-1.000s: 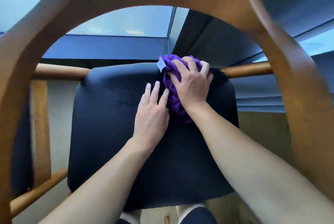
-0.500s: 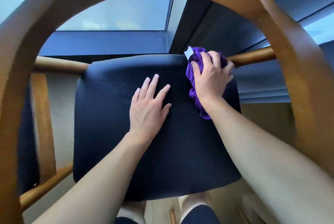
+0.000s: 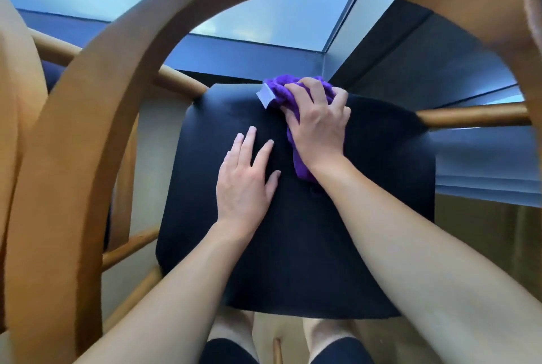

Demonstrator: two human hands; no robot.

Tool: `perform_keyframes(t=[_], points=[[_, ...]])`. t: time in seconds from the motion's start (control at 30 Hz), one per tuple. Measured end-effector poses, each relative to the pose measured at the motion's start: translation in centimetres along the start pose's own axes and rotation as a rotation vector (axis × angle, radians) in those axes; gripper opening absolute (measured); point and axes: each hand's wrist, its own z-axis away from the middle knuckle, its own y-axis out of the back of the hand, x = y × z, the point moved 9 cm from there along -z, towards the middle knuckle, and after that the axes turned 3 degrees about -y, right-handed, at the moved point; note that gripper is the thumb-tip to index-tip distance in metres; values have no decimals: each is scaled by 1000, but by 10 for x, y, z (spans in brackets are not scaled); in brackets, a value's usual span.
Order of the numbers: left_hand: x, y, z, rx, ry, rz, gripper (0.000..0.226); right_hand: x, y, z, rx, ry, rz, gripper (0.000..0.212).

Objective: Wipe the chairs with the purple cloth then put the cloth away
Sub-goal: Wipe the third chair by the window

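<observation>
Forearms pass through the arched opening of the wooden backrest (image 3: 73, 158), which closes in overhead and on both sides. Dark seat (image 3: 381, 202): bare room left, right and near. Mid-seat blocked by the left hand (image 3: 246, 184), flat; the right hand (image 3: 316, 126) grips the purple cloth (image 3: 281, 90) at the far edge. A wooden rail (image 3: 469, 114) juts from the far right corner. A second chair (image 3: 14, 93) crowds the left.

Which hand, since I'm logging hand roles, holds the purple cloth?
The right hand: its fingers curl round the bunched purple cloth; the left hand lies flat on the black seat, holding nothing.
</observation>
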Motion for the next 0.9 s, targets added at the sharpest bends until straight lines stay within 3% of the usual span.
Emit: perform_keyframes(t=[0.1, 0.17, 0.37, 0.47, 0.63, 0.8, 0.9], points=[[-1, 1, 1, 22, -6, 9, 57, 45, 1, -17, -50, -299, -33, 35], [-4, 2, 2, 27, -17, 14, 56, 29, -6, -24, -96, -343, 22, 33], [-40, 14, 12, 67, 75, 61, 44, -96, -34, 6, -172, 16, 13, 32], [-48, 20, 25, 84, 141, 51, 46, -111, -35, 14, -176, 191, -24, 30], [-48, 18, 36, 98, 262, 56, 52, -116, -38, 20, -181, 204, -24, 29], [-56, 14, 85, 99, 434, 56, 56, -154, -36, 93, -279, 607, -85, 23], [-56, 13, 114, 85, 484, 55, 55, -166, -40, 71, -287, 659, -50, 27]])
